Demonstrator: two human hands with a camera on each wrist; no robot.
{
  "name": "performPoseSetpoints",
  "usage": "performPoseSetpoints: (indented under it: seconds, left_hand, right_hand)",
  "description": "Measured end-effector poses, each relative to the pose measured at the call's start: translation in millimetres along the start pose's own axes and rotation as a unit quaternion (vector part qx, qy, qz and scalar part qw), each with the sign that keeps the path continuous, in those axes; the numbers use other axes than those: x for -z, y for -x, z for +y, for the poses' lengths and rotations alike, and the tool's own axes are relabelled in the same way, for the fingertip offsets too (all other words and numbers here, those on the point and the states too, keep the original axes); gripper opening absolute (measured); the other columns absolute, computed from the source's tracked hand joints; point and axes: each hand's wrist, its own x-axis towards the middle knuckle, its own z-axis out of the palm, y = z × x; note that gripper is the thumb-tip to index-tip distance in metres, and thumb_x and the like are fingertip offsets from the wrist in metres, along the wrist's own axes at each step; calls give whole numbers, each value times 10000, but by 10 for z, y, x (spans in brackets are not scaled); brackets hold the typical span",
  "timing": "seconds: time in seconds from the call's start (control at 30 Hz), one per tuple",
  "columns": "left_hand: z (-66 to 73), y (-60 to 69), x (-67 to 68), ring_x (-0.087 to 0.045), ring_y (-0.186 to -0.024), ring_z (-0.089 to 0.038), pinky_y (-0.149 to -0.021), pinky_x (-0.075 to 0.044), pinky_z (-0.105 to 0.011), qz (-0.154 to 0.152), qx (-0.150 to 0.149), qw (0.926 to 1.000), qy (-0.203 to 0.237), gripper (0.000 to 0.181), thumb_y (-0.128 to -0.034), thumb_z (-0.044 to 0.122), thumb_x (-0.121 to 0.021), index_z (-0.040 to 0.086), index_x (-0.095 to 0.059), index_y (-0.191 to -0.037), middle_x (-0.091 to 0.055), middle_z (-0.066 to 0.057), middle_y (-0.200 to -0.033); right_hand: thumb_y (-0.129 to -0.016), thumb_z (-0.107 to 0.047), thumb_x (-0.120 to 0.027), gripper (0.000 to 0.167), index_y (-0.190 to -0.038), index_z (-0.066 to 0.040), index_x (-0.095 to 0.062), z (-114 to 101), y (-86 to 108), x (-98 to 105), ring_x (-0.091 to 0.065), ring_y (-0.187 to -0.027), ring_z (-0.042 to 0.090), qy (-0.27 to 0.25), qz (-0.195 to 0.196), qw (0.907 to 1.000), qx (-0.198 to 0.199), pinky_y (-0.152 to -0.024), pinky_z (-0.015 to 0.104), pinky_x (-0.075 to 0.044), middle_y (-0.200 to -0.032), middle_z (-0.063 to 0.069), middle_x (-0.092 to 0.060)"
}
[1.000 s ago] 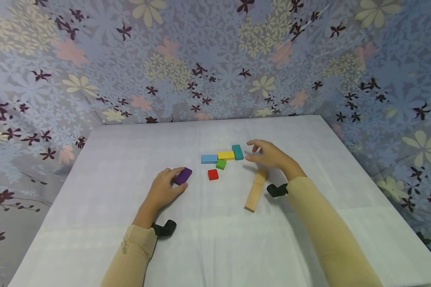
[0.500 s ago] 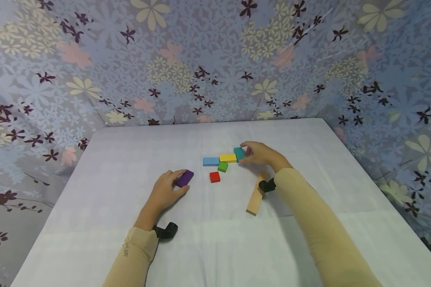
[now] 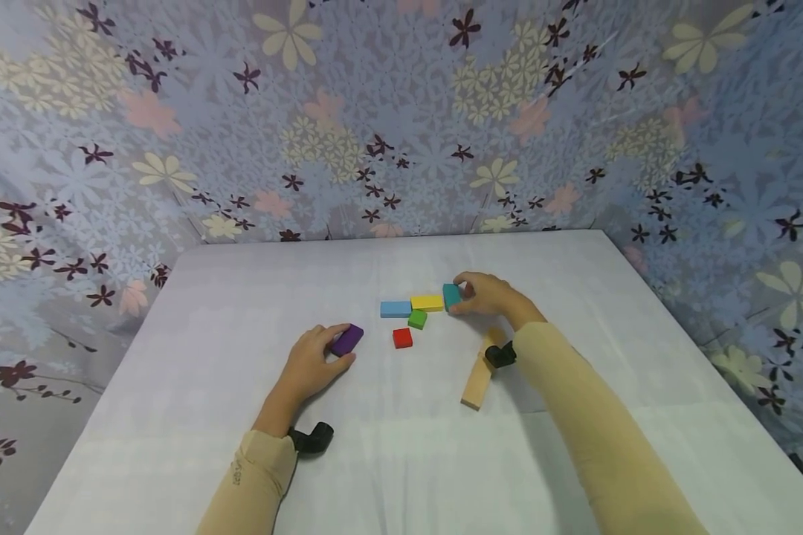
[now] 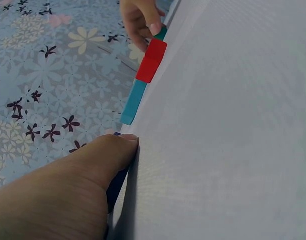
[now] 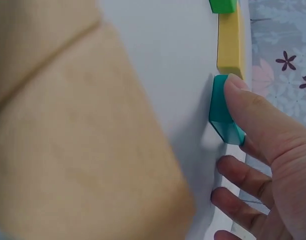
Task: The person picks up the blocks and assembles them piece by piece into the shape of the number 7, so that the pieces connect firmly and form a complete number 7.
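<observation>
1. The teal block (image 3: 451, 297) lies at the right end of the row, just beside the yellow block (image 3: 427, 302); whether they touch I cannot tell.
2. Its long axis runs roughly away from the person, crosswise to the yellow block's.
3. The right hand (image 3: 487, 295) is the nearer one; its grip is clamped on the teal block, thumb towards the near end, index finger at the far end. The block lies left of that palm.
4. The green block (image 3: 417, 319) sits on the yellow block's near side, the light blue block (image 3: 395, 309) at its left end, the red block (image 3: 403, 338) nearer the person.
5. The left hand (image 3: 311, 364), well apart from the teal block, holds the purple block (image 3: 347, 340) between thumb and fingers, ahead and right of its palm.
6. Plain wooden blocks (image 3: 476, 384) lie on the tabletop (image 3: 388, 453) by the right wrist.
</observation>
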Motion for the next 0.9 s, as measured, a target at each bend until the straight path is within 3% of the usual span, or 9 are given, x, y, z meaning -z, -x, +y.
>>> performPoseSetpoints:
  seconds: [0.17,0.43,0.9]
  left_hand:
    - [-1,0,-26,-515,-927,-190,-840,-435,-377,20,5,10000,-19,599,-876,378,-725,210,-540,-1421,-623,-54,-1036]
    - [16,15,-20,-514,-914,-189,-836,-440,-384,98,10,9999,27,594,-867,367,-739,203,-556,-1407,-623,-53,-1023]
    - [-15,-9,-33,-488,-878,-179,-798,-406,-346,119,-52,9999,3,584,-872,381,-729,209,-561,-1404,-608,-41,-989]
  right_hand:
    - [-856,-484,-737,763,-1457,-127,-429,119,54,-1,-532,-1233,344,-83,125,9997,-184,-1033,543,-419,-1335,166,-564]
    - [-817,-438,-792,759,-1387,-44,-483,242,81,-3,-551,-1186,328,-150,398,9990,-124,-1031,510,-431,-1274,165,-589]
    - [-761,-560,-789,872,-1351,-18,-444,464,302,78,-548,-1101,314,-377,713,9961,-347,-951,486,-465,-1237,190,-552]
